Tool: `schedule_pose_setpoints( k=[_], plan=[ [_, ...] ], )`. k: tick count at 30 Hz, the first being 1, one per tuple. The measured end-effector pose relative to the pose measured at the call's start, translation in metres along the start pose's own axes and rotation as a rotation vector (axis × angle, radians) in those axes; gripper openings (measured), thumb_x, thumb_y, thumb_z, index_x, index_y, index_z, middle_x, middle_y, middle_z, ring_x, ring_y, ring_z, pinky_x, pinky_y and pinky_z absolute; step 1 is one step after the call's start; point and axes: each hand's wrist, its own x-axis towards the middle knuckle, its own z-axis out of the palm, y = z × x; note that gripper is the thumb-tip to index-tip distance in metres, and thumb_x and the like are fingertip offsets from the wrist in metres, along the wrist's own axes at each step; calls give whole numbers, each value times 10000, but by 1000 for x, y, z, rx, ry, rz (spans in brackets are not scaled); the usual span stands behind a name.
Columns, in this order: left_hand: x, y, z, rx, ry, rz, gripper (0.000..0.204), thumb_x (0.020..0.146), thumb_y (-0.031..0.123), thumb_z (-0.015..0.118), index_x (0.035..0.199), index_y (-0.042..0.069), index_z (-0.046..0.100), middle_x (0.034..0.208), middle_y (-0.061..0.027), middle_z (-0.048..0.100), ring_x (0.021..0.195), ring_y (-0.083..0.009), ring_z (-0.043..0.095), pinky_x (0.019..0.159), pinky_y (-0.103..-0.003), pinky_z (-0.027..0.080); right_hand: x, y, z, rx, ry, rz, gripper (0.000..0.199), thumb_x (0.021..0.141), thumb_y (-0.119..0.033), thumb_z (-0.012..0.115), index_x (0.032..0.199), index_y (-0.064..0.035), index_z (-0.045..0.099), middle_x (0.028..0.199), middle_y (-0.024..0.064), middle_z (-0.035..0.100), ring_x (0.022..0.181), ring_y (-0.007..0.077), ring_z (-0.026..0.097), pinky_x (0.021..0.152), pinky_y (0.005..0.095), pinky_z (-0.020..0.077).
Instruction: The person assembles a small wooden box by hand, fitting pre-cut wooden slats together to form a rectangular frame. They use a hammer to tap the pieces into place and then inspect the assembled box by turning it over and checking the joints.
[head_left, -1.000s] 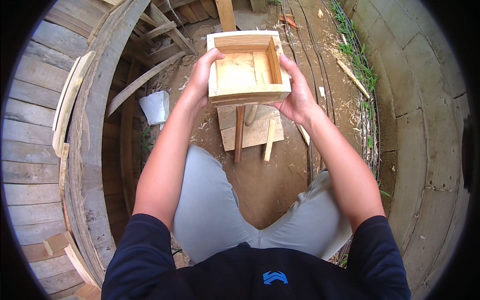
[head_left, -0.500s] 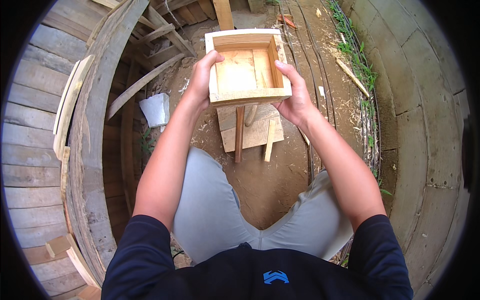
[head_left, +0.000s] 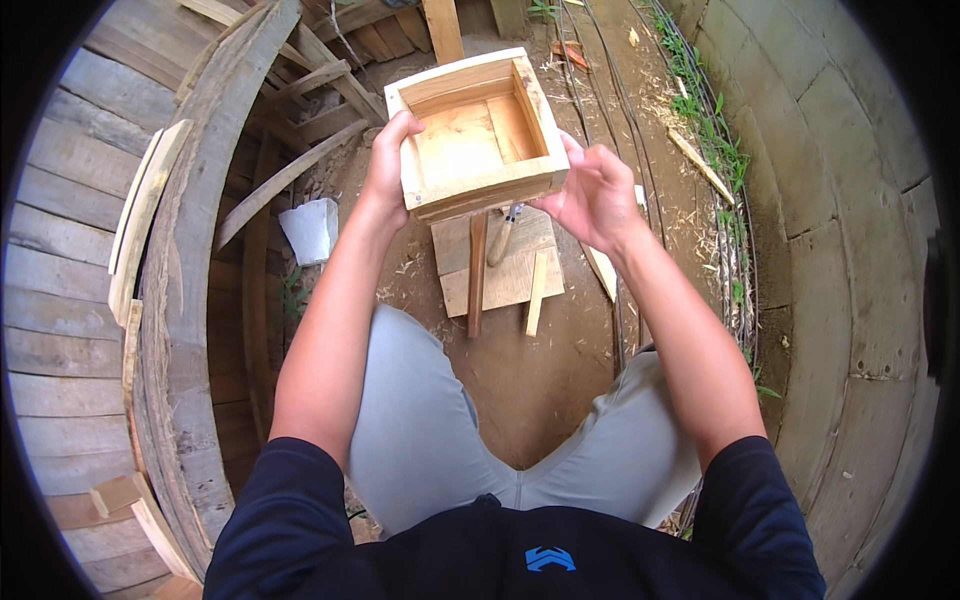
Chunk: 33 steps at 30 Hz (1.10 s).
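I hold an open square wooden box (head_left: 470, 135) in the air in front of me, its opening facing up toward the camera. My left hand (head_left: 388, 165) grips its left wall, thumb on the rim. On the box's right side my right hand (head_left: 597, 197) presses the near right corner with fingers curled. The box is tilted, its far right corner raised. Below it on the dirt lie a flat wooden board (head_left: 500, 262), two thin sticks (head_left: 477, 275) and a tool with a pale handle (head_left: 503, 238), partly hidden by the box.
Weathered planks and a curved wooden structure (head_left: 180, 280) stand at my left. A white bucket-like container (head_left: 310, 230) sits on the dirt. Concrete paving slabs (head_left: 850, 250) with grass along the edge run on the right. Scrap timber (head_left: 330, 60) lies beyond.
The box has rotated clockwise and tilted in my hands. My right hand has shifted from the box's right wall down to its near right corner.
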Motion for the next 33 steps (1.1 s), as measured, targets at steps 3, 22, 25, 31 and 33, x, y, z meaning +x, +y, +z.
schedule_pose_setpoints(
  k=[3,22,25,31,33],
  plan=[
    [-1,5,0,-54,14,-4,558,828,308,495,1230,-78,525,1106,-220,644,980,-298,668,895,-388,534,-2,-3,-8,96,-217,11,941,756,-101,607,1578,-77,148,1548,120,355,1349,256,456,1097,455,392],
    [-10,9,4,-134,4,81,531,840,300,488,1215,-75,529,1083,-218,647,950,-295,680,872,-387,557,-2,-5,11,-237,-70,-2,1045,807,210,592,1614,-179,55,1557,89,359,1149,182,608,979,358,515],
    [-11,10,6,-138,0,79,529,846,299,484,1219,-75,527,1079,-216,648,947,-292,681,866,-381,560,-1,-2,3,-272,-61,14,1051,804,212,591,1615,-193,60,1536,85,381,1173,189,593,963,352,522],
    [-12,8,7,-129,3,118,467,863,294,494,1152,-66,566,1028,-198,660,934,-260,685,841,-365,560,-2,0,1,-280,-38,11,1038,808,213,585,1611,-213,86,1490,84,419,1163,194,602,943,347,527],
    [-9,5,2,-127,4,129,436,867,289,499,1113,-61,583,1001,-189,667,915,-245,689,826,-357,560,-3,-1,2,-286,-20,35,1022,811,211,587,1606,-213,105,1489,85,419,1188,210,591,959,356,524]
  ],
)
